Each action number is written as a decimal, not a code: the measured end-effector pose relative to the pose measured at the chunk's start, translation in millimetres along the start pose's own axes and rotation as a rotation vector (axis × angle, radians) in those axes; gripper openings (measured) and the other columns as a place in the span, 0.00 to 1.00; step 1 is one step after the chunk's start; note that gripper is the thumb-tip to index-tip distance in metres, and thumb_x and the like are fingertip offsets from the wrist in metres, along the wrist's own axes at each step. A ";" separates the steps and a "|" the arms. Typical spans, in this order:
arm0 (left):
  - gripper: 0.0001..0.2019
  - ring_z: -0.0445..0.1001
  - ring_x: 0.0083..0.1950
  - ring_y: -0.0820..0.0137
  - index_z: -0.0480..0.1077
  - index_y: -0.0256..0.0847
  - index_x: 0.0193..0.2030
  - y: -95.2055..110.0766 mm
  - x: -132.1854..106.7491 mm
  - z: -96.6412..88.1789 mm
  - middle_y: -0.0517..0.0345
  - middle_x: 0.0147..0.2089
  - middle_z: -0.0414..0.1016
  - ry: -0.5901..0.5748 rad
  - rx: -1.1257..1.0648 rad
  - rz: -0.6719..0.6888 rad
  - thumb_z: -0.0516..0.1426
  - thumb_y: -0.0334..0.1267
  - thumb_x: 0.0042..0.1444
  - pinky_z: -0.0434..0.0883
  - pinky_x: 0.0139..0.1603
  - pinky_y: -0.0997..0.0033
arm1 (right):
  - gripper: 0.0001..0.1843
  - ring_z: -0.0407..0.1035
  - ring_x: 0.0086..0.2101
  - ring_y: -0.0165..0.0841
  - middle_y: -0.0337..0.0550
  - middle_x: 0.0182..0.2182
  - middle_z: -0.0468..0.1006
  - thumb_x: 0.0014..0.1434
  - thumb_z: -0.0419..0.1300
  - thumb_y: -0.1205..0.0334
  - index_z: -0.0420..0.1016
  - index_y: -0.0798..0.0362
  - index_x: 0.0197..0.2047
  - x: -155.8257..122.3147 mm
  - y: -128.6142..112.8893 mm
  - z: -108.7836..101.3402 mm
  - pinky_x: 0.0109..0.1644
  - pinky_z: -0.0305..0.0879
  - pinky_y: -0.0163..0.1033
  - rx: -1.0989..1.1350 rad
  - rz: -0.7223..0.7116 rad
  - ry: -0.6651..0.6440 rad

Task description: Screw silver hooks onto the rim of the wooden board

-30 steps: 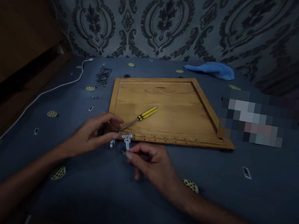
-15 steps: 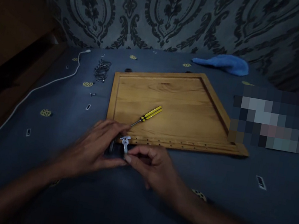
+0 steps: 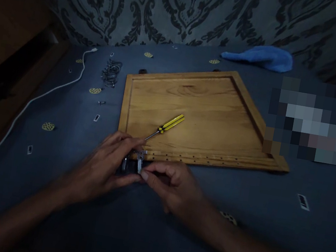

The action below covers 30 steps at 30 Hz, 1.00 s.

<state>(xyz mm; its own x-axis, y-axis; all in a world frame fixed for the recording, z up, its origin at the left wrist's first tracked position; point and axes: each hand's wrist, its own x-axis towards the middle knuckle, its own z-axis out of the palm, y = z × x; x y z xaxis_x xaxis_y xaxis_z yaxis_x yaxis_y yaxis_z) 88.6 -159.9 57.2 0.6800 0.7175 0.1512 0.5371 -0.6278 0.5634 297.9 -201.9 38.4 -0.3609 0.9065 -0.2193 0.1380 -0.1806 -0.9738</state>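
Note:
A wooden board [image 3: 209,107] with a raised rim lies on the blue cloth, and a row of small holes runs along its near edge. On it rests a yellow-handled screwdriver [image 3: 168,124]. At the board's near left corner my right hand [image 3: 174,185] pinches a small metal hook bracket [image 3: 140,159]. My left hand [image 3: 106,167] has its fingers curled over the same bracket, touching it from the left. A second small metal piece [image 3: 124,163] shows just under my left fingers.
A pile of metal hooks [image 3: 110,72] and a loose screw [image 3: 101,103] lie left of the board. A white cable [image 3: 47,93] runs along the left side. A blue cloth [image 3: 263,57] lies at the back right by the patterned wall.
My left hand moved right and closed in over the bracket held by my right hand. The view shifted, so the board sits slightly higher in the picture.

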 end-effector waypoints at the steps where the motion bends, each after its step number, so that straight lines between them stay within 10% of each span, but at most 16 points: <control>1: 0.28 0.74 0.58 0.57 0.59 0.51 0.68 0.2 0.0 -0.2 0.52 0.56 0.76 -0.001 0.005 0.001 0.64 0.43 0.66 0.76 0.56 0.53 | 0.14 0.55 0.16 0.23 0.30 0.15 0.62 0.65 0.56 0.61 0.76 0.53 0.29 -1.0 -0.1 -0.3 0.20 0.51 0.31 -0.038 -0.022 0.009; 12: 0.30 0.72 0.59 0.58 0.57 0.52 0.69 0.2 -0.8 -3.4 0.53 0.58 0.76 -0.009 -0.015 -0.015 0.65 0.42 0.66 0.73 0.59 0.55 | 0.23 0.80 0.34 0.32 0.49 0.40 0.84 0.77 0.43 0.67 0.81 0.56 0.43 -20.1 12.6 -21.1 0.38 0.77 0.36 -1.013 -0.724 0.225; 30: 0.27 0.74 0.55 0.58 0.63 0.51 0.65 5.2 0.7 -5.1 0.54 0.55 0.79 -0.005 0.026 -0.062 0.66 0.46 0.64 0.74 0.54 0.57 | 0.21 0.81 0.52 0.43 0.63 0.61 0.78 0.72 0.49 0.75 0.73 0.68 0.63 -18.5 24.1 -22.8 0.50 0.85 0.45 -1.074 -0.798 0.151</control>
<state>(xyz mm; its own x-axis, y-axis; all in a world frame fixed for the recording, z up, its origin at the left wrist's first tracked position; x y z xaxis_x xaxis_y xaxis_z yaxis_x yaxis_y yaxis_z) 89.3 -161.1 64.3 0.6472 0.7540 0.1127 0.5913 -0.5897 0.5500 329.0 -214.3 20.3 -0.5864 0.6682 0.4579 0.6135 0.7355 -0.2877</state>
